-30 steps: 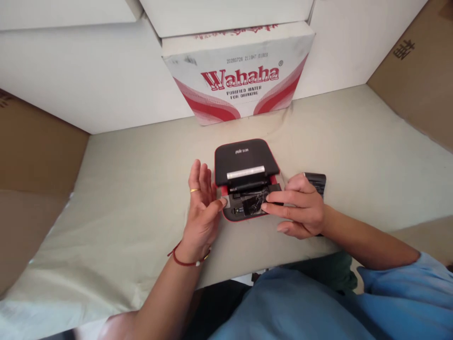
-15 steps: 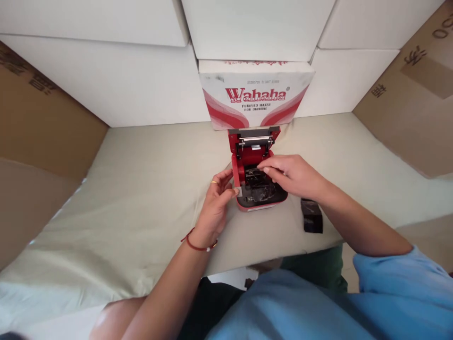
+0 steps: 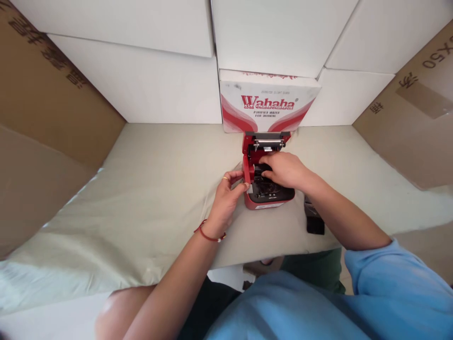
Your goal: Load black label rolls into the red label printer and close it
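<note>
A red and black label printer (image 3: pixel 269 206) stands on the cloth-covered table with its lid raised. Inside its bay sits a black roll (image 3: pixel 260 171), with a dark strip lying over the front edge. My left hand (image 3: pixel 229 194) grips the printer's left wall, thumb on the front corner and fingers along the outside. Reaching into the bay from the right, my right hand (image 3: pixel 285 170) has its thumb and fingers around the black roll; the fingertips are partly hidden. A small black box-like piece (image 3: pixel 314 223) lies on the table by my right forearm, which covers part of it.
A Wahaba-style white and red water carton (image 3: pixel 267 105) stands right behind the printer. White boxes (image 3: pixel 141 78) form a wall at the back. Brown cartons (image 3: pixel 63 94) flank the table at left and right. The table's front edge is close to my body.
My right hand has gone deeper into the printer's bay, over the roll, and the dark strip lies differently. My left hand keeps its hold. The whole view has shifted slightly.
</note>
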Demonstrator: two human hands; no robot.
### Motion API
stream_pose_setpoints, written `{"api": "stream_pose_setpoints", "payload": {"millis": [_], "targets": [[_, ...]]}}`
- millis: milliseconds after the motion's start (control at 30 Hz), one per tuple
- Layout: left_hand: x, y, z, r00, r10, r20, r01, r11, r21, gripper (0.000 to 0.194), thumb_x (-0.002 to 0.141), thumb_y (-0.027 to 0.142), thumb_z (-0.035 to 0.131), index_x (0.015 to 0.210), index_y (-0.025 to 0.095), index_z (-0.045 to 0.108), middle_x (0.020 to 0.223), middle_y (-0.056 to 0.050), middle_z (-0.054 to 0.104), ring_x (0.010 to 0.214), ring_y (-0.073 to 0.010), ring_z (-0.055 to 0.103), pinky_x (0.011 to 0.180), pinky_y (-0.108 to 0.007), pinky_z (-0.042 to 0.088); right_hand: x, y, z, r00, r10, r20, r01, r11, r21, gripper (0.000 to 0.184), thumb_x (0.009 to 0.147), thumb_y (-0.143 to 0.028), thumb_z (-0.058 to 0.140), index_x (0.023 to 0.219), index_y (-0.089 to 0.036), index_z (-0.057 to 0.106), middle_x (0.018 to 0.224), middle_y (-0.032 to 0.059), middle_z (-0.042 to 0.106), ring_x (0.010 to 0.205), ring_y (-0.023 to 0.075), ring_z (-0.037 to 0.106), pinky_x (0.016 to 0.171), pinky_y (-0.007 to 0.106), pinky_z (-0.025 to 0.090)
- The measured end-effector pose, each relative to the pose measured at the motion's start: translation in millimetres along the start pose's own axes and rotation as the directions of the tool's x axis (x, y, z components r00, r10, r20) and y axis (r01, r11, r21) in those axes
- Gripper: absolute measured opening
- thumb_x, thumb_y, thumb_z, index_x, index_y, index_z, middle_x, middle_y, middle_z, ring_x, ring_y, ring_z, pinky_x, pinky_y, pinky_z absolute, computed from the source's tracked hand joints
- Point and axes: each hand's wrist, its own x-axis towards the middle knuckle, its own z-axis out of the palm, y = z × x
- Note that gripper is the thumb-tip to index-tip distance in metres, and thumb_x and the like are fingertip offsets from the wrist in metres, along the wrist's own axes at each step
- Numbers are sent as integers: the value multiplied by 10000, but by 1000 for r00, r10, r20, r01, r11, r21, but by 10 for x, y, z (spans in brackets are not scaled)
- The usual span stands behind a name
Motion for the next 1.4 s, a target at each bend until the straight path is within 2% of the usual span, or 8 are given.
{"api": "stream_pose_setpoints", "payload": {"millis": [167,333,567,733,833,900,1067,1400], "targets": [[-13,21,-15,1000,4,17,-4,1000,3,365,787,301,857,1127,246,737,1300,-72,765,1307,-289,666,1163,-456,492,-418,333,-24,974,-143,-176,217,818,533,359,970,-367,778,1280,-189,810,1200,104,827,988,247,756,861,368,593],[3,-6,-32,1000,-6,15,6,1000,3,378,777,316,854,1127,245,728,1296,-71,752,1269,-274,667,1125,-435,501,-1032,891,-174,997,-27,-76,78,576,814,563,889,-662,871,1244,-226,856,1022,63,845,777,190,706,714,320,564],[21,-60,-66,1000,16,12,-16,1000,-8,360,810,330,869,1139,257,745,1299,-68,753,1235,-266,675,1093,-431,506,-1141,1087,388,967,-155,202,-42,687,726,470,929,-589,805,1149,-179,867,1073,90,855,920,242,769,834,373,620],[13,-33,-85,1000,3,5,-3,1000,3,347,814,326,887,1132,258,764,1276,-53,768,1199,-249,689,1052,-403,537,-1063,1095,652,998,69,-2,-44,666,745,524,970,-637,708,1198,-193,866,1152,108,872,1015,269,792,934,409,615],[7,-23,-79,1000,-3,-7,3,1000,1,348,811,325,889,1131,260,768,1281,-51,774,1208,-249,691,1033,-395,547,-1070,1339,670,913,367,-178,-180,754,632,415,988,-544,683,1146,-216,881,1135,109,870,937,257,777,938,421,601],[8,-26,-71,1000,-6,-14,6,1000,-2,356,803,326,890,1129,255,766,1279,-51,776,1207,-245,691,1024,-389,548,-1082,1493,690,882,422,-211,-279,827,488,346,967,-440,704,1160,-223,892,1159,112,860,886,246,758,915,419,595],[18,-39,-65,1000,1,-25,-1,1000,-13,359,775,322,901,1100,250,766,1249,-39,774,1153,-230,693,1023,-388,539,-1099,1559,801,962,260,-88,-223,927,303,389,995,-386,699,1306,-231,872,1262,116,848,1021,275,779,927,403,580],[3,-35,-49,1000,-3,-15,3,1000,-4,344,797,335,885,1106,250,760,1221,-40,776,1116,-225,691,1002,-384,533,-1137,1461,668,974,225,25,-224,943,246,366,1004,-410,706,1274,-236,881,1265,128,867,1124,323,809,939,421,601]]}}
